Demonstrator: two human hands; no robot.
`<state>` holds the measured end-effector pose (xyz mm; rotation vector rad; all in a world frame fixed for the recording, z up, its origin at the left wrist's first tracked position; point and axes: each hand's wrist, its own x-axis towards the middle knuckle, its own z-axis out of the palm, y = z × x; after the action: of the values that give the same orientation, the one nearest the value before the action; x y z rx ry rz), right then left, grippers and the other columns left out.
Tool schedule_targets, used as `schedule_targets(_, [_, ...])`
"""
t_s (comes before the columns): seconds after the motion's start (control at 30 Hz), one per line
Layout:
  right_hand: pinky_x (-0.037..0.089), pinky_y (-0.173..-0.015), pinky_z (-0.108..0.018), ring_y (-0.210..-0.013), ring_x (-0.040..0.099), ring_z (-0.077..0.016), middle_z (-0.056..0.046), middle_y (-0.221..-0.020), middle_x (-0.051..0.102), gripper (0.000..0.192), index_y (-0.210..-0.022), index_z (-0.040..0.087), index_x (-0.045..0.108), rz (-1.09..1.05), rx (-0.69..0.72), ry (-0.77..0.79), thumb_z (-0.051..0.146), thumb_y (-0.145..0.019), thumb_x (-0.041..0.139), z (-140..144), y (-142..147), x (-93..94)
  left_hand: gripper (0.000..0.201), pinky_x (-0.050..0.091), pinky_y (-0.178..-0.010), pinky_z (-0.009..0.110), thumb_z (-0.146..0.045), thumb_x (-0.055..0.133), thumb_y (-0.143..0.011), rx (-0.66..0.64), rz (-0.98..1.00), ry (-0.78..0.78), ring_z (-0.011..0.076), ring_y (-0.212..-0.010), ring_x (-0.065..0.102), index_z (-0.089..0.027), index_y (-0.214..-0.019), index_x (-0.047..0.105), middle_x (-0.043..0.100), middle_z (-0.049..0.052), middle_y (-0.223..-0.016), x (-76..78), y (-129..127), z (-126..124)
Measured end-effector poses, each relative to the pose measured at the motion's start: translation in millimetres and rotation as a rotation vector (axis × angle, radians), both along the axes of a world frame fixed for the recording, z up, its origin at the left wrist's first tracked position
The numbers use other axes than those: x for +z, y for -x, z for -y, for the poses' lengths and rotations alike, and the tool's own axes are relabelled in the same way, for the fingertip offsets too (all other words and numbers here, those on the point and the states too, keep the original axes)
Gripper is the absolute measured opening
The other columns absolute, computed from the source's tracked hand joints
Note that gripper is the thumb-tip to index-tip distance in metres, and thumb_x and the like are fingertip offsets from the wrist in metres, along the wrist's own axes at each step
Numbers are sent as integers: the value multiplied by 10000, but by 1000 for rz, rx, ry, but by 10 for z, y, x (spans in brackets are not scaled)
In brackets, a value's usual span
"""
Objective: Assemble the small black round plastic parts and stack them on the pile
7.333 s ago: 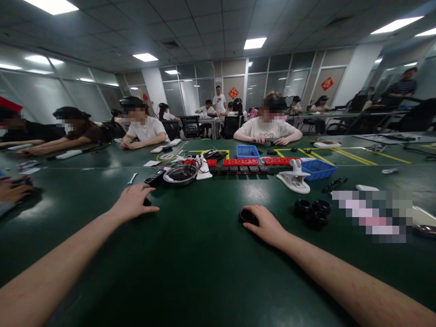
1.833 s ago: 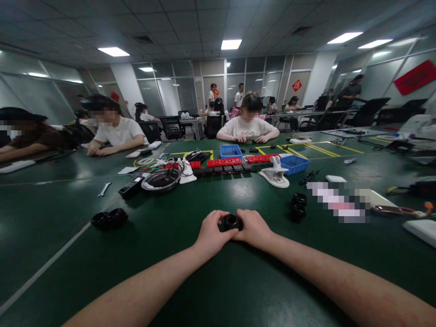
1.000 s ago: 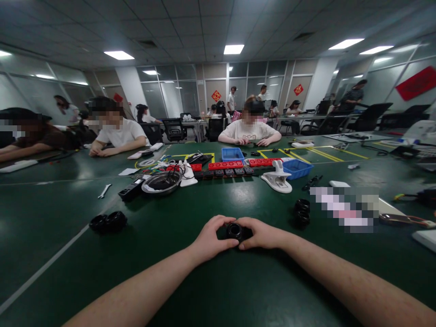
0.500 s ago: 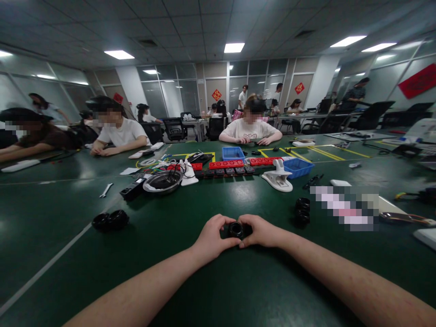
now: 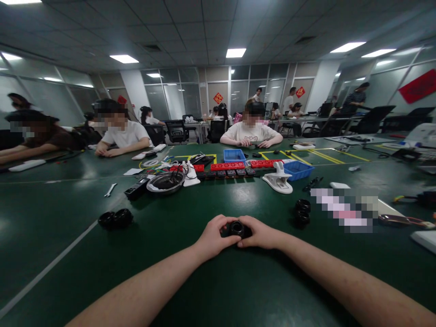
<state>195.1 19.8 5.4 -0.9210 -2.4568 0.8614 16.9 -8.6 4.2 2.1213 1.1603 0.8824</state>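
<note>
My left hand (image 5: 213,236) and my right hand (image 5: 260,233) meet in front of me on the green table (image 5: 211,290). Together they grip a small black ring-shaped part (image 5: 235,228), its round opening facing up between my fingertips. Two more black ring parts (image 5: 115,219) lie to my left on the table. A stack of black ring parts (image 5: 302,211) stands to my right.
Farther off are a metal bowl (image 5: 165,182), a white clamp stand (image 5: 279,179), red and black socket strips (image 5: 231,169) and two blue bins (image 5: 298,169). Other people sit across and along the left side. White items lie at the right edge (image 5: 424,238).
Seven seconds ago my hands lay apart, each on a black part. They have come together on one black part, and over the last second they barely shift.
</note>
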Motion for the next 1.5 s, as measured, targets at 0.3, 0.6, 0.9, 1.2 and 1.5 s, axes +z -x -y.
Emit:
schedule_targets(0.3, [368, -743, -271, -841, 484, -164, -10, -907, 540, 364, -976, 149, 545, 11, 122, 197, 206, -626, 627, -106, -107, 74, 427, 388, -641, 239, -299, 623, -646, -45, -3, 19, 140, -730, 481, -247, -1057, 516, 494, 2, -831, 3, 19, -3])
schedule_targets(0.6, [366, -711, -257, -811, 483, -156, -7, -889, 537, 338, -958, 157, 552, 28, 115, 171, 216, -632, 624, -128, -117, 46, 394, 387, -631, 234, -297, 622, -648, -46, -13, 43, 147, -752, 483, -252, -1027, 523, 488, 0, -832, 3, 9, -19])
schedule_targets(0.9, [317, -523, -226, -629, 450, -139, 3, -692, 501, 419, -718, 154, 498, 145, -178, -118, 487, -515, 651, -13, 36, -85, 346, 382, -648, 259, -276, 678, -571, 69, 19, 24, 163, -765, 478, -191, -874, 535, 494, 0, -831, -36, -13, -14])
schedule_targets(1.2, [356, -733, -315, -859, 482, -207, -53, -955, 540, 564, -1051, 186, 474, 40, -49, -170, 421, -569, 648, 25, 39, -49, 340, 380, -612, 244, -260, 657, -598, 98, 23, 22, 158, -751, 473, -198, -908, 532, 484, -2, -815, -41, -20, -10])
schedule_targets(1.5, [381, -709, -267, -806, 494, -164, -27, -891, 540, 392, -996, 147, 516, -31, 102, 24, 248, -634, 627, -61, -43, 26, 350, 390, -619, 250, -264, 640, -615, 68, 27, 47, 161, -765, 478, -215, -946, 535, 493, 8, -859, -14, -19, -3])
